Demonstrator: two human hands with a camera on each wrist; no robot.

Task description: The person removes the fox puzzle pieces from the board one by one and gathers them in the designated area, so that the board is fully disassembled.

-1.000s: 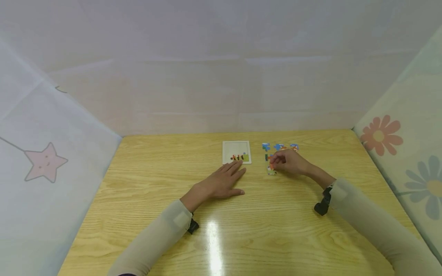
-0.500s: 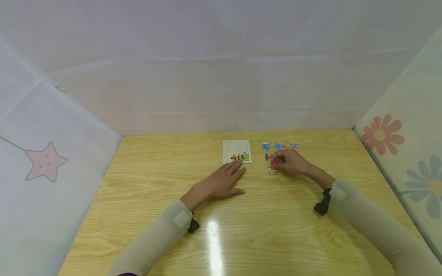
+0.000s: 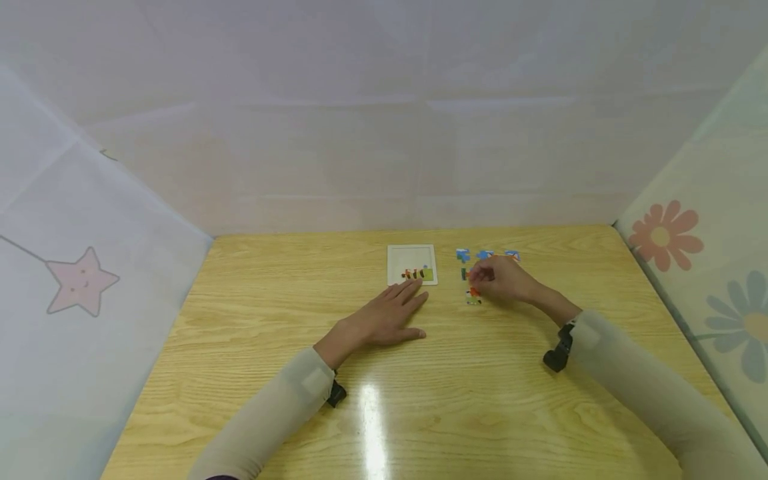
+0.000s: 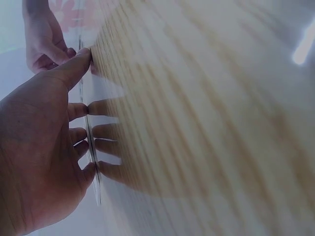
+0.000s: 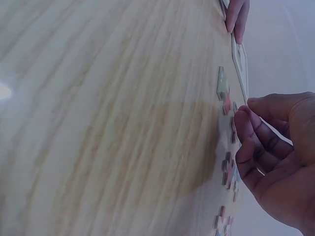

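My left hand [image 3: 390, 317] lies with straight, spread fingers, its fingertips at the near edge of a small white puzzle tray [image 3: 411, 256]. A strip of green, brown and red picture pieces [image 3: 417, 274] fills the tray's near right part. My right hand [image 3: 501, 279] reaches over loose jigsaw pieces to the right of the tray, thumb and index finger close together at a blue-and-orange piece [image 3: 465, 274]. Whether these fingertips grip that piece is hidden. Nearer me lies a green-and-orange piece [image 3: 473, 299]. In the right wrist view, the right hand [image 5: 278, 152] has curled fingers just beside the pieces.
Behind the right hand, more jigsaw pieces lie in a row: a blue-and-green one [image 3: 463, 255], a blue one [image 3: 485, 255] and another blue one [image 3: 512, 254]. The wooden table [image 3: 288, 287] meets a pale cloth backdrop [image 3: 324, 167] at the rear.
My right fingertips have shifted slightly away from me, showing more of the near green-and-orange piece. My left hand stays in place.
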